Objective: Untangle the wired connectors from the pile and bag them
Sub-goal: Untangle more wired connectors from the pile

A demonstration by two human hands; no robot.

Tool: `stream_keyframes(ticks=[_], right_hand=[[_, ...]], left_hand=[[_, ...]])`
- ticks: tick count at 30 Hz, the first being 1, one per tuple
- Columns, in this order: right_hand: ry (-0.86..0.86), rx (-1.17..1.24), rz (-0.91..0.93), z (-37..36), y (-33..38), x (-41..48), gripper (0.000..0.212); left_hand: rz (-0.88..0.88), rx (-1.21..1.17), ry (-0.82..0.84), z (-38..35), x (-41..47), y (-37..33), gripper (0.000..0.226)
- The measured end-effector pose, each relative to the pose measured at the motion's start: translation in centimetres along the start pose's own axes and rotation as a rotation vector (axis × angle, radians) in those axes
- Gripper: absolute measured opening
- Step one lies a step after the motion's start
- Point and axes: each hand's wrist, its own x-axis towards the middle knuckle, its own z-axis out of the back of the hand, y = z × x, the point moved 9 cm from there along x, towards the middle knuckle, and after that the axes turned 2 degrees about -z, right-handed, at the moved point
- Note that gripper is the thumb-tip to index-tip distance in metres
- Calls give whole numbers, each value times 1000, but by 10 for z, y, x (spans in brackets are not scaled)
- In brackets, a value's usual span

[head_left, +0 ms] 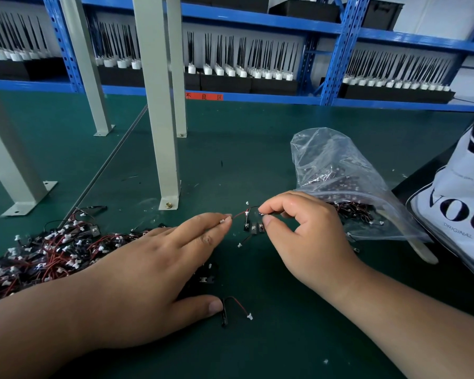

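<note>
A tangled pile of red-and-black wired connectors with white plugs lies at the left of the green mat. My right hand pinches a small bunch of connectors between thumb and fingers, the black ends hanging down. My left hand lies flat and stretched out, its fingertips touching a white plug on a red wire of that bunch. A clear zip bag holding many connectors lies just right of my right hand, mouth toward it. One loose connector lies by my left thumb.
Grey metal frame legs stand bolted to the mat behind the hands. A white printed bag sits at the right edge. Blue shelving with trays of black-wired parts fills the back. A few loose white plugs dot the mat.
</note>
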Motion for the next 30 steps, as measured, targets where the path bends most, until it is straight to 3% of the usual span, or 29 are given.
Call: stream_keyframes(ticks=[17, 22, 25, 30], right_hand=[[83, 96, -3, -5, 5, -3, 26], [57, 27, -79, -5, -6, -2, 33], [133, -35, -150, -14, -17, -2, 41], [202, -94, -110, -21, -14, -3, 37]], left_hand=[[18, 35, 50, -2, 0, 1, 81], [19, 101, 57, -3, -1, 3, 81], [38, 88, 95, -8, 0, 6, 84], [63, 6, 114, -18, 0, 14, 90]])
